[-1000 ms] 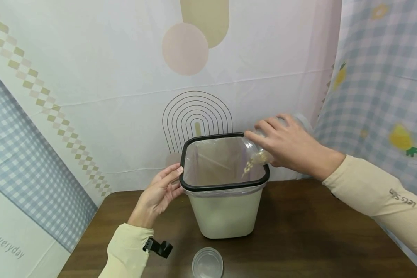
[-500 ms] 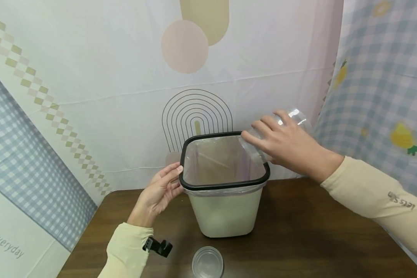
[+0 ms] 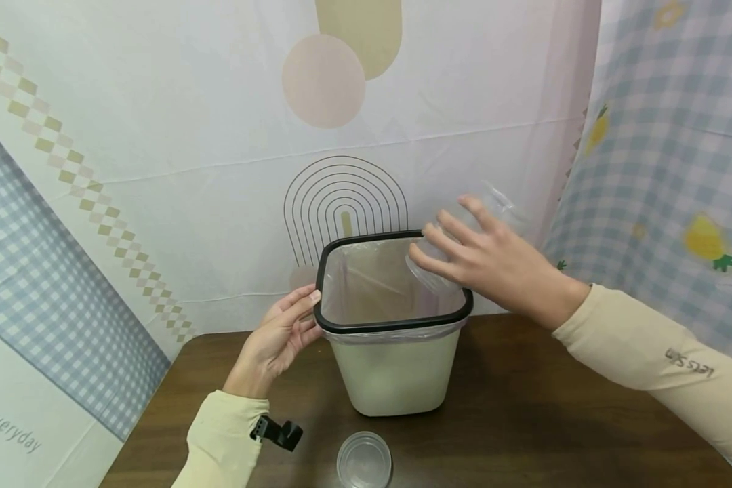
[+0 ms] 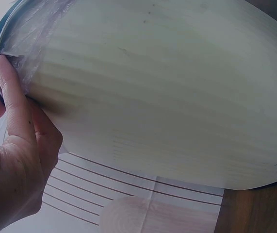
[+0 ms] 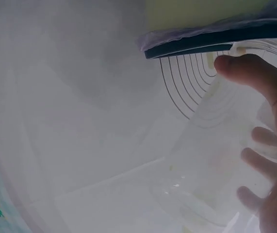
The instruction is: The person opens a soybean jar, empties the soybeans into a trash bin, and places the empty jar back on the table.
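Observation:
A cream bin [image 3: 396, 379] with a black rim and a clear plastic liner stands on the table. My left hand [image 3: 283, 332] grips its left rim, thumb on top; in the left wrist view the fingers [image 4: 17, 107] press against the liner fold. Over the bin's right side my right hand [image 3: 494, 264] holds a clear plastic jar [image 3: 501, 203], tilted with its mouth down toward the opening. Through the jar's wall [image 5: 196, 179] in the right wrist view, fingers show and only small specks are visible inside. The bin's bottom is hidden.
A round clear lid [image 3: 364, 461] lies on the dark wooden table [image 3: 537, 407] in front of the bin. A patterned cloth [image 3: 232, 224] hangs behind, and a checked cloth [image 3: 653, 203] hangs on the right. A black strap [image 3: 277, 434] sits at the left wrist.
Yellowish grains were pouring from the jar one second ago; none are seen falling now. My right hand and the jar have shifted slightly left. The left hand stays on the rim.

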Demonstrator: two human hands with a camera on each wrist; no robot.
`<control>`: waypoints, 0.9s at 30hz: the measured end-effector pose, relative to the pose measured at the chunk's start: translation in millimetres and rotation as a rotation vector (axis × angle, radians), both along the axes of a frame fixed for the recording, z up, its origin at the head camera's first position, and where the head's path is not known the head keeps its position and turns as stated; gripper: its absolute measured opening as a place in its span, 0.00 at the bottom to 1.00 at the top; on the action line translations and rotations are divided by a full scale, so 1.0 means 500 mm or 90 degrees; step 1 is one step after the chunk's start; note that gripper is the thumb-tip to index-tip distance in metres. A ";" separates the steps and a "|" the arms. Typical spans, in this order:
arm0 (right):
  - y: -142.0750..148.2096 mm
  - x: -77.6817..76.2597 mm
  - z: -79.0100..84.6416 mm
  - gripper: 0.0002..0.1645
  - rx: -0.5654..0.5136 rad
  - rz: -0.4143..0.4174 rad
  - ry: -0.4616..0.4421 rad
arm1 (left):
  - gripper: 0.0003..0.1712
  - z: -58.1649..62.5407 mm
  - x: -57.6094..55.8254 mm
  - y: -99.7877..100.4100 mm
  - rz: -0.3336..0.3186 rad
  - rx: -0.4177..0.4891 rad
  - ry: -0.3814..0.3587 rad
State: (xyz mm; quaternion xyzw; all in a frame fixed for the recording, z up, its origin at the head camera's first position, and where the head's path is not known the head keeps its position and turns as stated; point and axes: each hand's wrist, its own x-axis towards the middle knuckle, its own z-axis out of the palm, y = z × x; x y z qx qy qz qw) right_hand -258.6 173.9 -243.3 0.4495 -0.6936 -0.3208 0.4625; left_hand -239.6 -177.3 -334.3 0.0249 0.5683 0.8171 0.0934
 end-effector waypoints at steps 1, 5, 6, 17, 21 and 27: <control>0.000 0.003 -0.001 0.47 0.014 -0.005 0.013 | 0.19 0.000 0.000 0.000 0.000 -0.001 -0.001; -0.004 0.015 -0.001 0.47 0.062 -0.024 0.059 | 0.20 0.000 0.000 -0.001 -0.001 -0.002 -0.005; -0.006 0.018 -0.001 0.48 0.071 -0.030 0.066 | 0.21 0.001 0.000 -0.001 -0.001 -0.002 -0.005; 0.002 0.011 -0.008 0.56 -0.026 -0.030 0.022 | 0.21 -0.001 -0.002 0.000 0.001 -0.002 -0.006; 0.020 0.009 -0.005 0.63 -0.193 0.017 -0.130 | 0.20 -0.002 -0.003 0.001 0.002 -0.005 -0.006; 0.039 0.051 0.004 0.66 -0.436 0.052 -0.313 | 0.20 0.000 -0.002 -0.001 0.005 -0.005 -0.008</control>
